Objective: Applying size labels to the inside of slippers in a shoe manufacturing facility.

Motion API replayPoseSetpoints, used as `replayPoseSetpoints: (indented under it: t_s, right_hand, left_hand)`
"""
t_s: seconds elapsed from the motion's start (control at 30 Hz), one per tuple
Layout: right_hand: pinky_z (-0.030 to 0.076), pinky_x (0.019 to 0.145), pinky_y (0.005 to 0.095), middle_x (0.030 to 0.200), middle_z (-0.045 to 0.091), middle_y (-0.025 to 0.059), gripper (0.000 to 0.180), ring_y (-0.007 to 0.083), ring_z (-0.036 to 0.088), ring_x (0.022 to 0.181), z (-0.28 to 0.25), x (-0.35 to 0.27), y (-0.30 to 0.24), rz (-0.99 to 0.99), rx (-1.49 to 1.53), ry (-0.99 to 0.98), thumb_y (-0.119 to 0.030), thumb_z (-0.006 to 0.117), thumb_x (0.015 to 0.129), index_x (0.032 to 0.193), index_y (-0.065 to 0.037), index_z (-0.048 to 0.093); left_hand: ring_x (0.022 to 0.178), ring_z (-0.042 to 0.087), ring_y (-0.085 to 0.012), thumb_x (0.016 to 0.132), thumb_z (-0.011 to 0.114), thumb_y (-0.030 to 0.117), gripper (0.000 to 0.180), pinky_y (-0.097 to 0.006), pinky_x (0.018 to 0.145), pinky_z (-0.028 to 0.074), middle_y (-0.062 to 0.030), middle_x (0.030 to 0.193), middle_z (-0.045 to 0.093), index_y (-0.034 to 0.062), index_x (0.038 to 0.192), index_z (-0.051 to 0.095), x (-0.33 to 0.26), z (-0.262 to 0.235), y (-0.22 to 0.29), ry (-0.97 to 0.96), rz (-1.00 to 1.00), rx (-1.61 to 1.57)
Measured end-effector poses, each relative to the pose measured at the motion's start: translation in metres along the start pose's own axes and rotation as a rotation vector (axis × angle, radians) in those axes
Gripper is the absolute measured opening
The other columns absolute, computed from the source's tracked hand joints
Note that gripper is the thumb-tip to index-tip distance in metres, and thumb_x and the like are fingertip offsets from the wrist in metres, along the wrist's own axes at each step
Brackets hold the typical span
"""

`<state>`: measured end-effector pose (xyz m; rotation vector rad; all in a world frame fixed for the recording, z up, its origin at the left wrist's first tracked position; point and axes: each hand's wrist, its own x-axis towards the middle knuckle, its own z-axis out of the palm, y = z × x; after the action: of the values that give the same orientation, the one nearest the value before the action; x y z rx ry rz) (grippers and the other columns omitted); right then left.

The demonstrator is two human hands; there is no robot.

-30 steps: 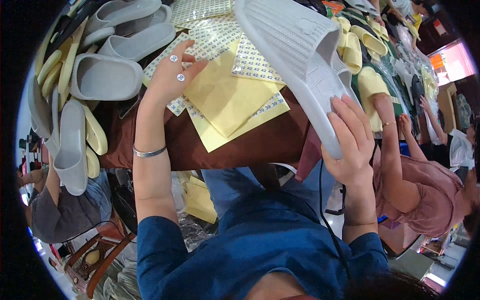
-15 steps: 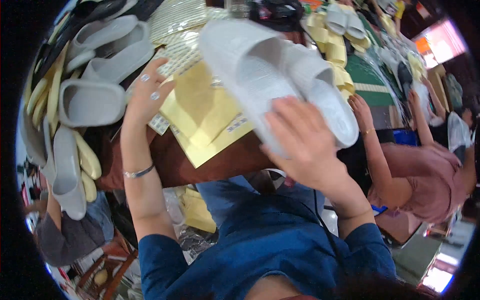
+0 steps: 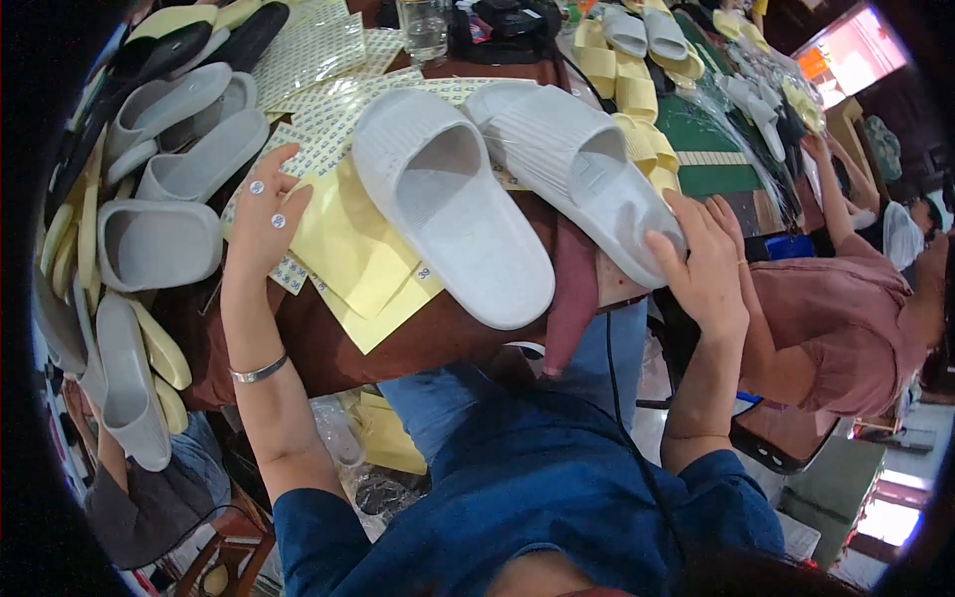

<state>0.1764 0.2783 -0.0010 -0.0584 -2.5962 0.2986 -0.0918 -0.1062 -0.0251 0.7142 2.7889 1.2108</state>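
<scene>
Two light grey slide slippers lie side by side on the brown-covered table in front of me, toes pointing away. The left slipper [image 3: 473,239] rests flat with nothing touching it. At the heel of the right slipper [image 3: 597,164], my right hand [image 3: 708,264] has its thumb over the footbed and its fingers along the outer side. My left hand [image 3: 264,214] is open beside the yellow backing paper [image 3: 363,249], its fingers loosely bent. Small round white stickers [image 3: 279,221] with dark print cling to its fingers. Sheets of such stickers [image 3: 338,124] lie under and behind the slippers.
More grey slippers [image 3: 159,244], with yellow and black ones, are piled at the left. A drinking glass [image 3: 424,35] and a black bag [image 3: 502,35] stand behind. Yellow slippers [image 3: 617,75] line the right; a co-worker in pink [image 3: 826,318] sits beyond.
My right hand has brought the pair of slippers down onto the table and spread them apart. It has moved to the right, off the left slipper. My left hand stays near the sheets.
</scene>
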Motion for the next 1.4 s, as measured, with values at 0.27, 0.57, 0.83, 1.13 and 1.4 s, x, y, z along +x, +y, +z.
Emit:
replayPoseSetpoints:
  t_s: [0.27, 0.57, 0.83, 1.13, 1.4]
  right_hand:
    - [0.045, 0.051, 0.0332, 0.062, 0.059, 0.0117, 0.029, 0.0226, 0.058, 0.051, 0.013, -0.008, -0.005, 0.31, 0.248, -0.117, -0.011, 0.067, 0.089, 0.114, 0.0, 0.06]
    - [0.048, 0.054, 0.0365, 0.069, 0.063, 0.0145, 0.019, 0.0267, 0.062, 0.057, 0.017, 0.018, -0.03, 0.226, 0.127, -0.061, -0.012, 0.066, 0.092, 0.105, 0.001, 0.064]
    - [0.051, 0.072, 0.0387, 0.084, 0.064, 0.0093, 0.016, 0.0286, 0.062, 0.084, 0.032, 0.128, -0.11, -0.572, 0.148, 0.108, -0.012, 0.072, 0.077, 0.09, -0.005, 0.067]
    - [0.05, 0.074, 0.0387, 0.081, 0.064, 0.0072, 0.01, 0.0252, 0.061, 0.083, 0.134, 0.198, -0.168, -0.818, -0.031, -0.054, -0.014, 0.065, 0.08, 0.072, -0.007, 0.067]
    - [0.05, 0.076, 0.0399, 0.087, 0.068, 0.0081, 0.012, 0.0252, 0.063, 0.093, 0.146, 0.195, -0.168, -0.77, -0.006, -0.212, -0.013, 0.062, 0.077, 0.08, -0.007, 0.072]
  left_hand:
    - [0.078, 0.057, -0.0089, 0.09, 0.058, 0.001, 0.05, -0.024, 0.071, 0.046, -0.0053, 0.09, 0.065, -0.0001, 0.138, 0.046, -0.002, 0.002, 0.006, -0.034, -0.018, -0.171]
    - [0.081, 0.062, -0.0148, 0.087, 0.062, 0.003, 0.049, -0.029, 0.073, 0.049, -0.0117, 0.094, 0.069, 0.0047, 0.135, 0.05, 0.0, 0.006, 0.003, -0.017, -0.047, -0.224]
    - [0.088, 0.064, -0.0151, 0.085, 0.064, 0.004, 0.057, -0.029, 0.077, 0.05, -0.0115, 0.101, 0.07, 0.0035, 0.139, 0.047, 0.005, 0.01, -0.007, -0.003, -0.114, -0.304]
    - [0.091, 0.065, -0.0157, 0.088, 0.063, 0.002, 0.053, -0.027, 0.077, 0.05, -0.013, 0.103, 0.069, 0.0039, 0.139, 0.046, 0.005, 0.011, 0.008, -0.009, -0.147, -0.513]
    - [0.094, 0.062, -0.0128, 0.093, 0.061, 0.001, 0.052, -0.025, 0.082, 0.049, -0.0085, 0.102, 0.065, 0.0023, 0.141, 0.042, 0.007, 0.01, 0.017, -0.113, -0.24, -0.61]
